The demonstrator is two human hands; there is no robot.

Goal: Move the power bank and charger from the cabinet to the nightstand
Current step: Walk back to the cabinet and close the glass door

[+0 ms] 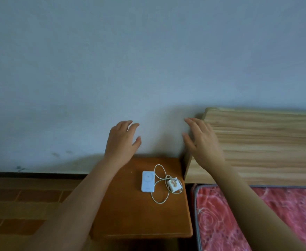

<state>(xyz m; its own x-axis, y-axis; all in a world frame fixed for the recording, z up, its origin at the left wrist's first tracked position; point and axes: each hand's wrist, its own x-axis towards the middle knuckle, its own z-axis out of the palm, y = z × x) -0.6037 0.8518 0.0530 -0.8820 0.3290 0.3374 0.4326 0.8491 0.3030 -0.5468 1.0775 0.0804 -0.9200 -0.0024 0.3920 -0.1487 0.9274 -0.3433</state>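
Power bank, white, lies flat on the orange-brown nightstand, right of centre, with the charger just beside it at 3 o'clock near the right edge; its white cable loops between and around them, seemingly plugged into the charger. Front half of the top is bare. Left hand and right hand hang above the back edge at 12 o'clock, fingers spread, holding nothing. Wooden headboard and red bedding flank the right.
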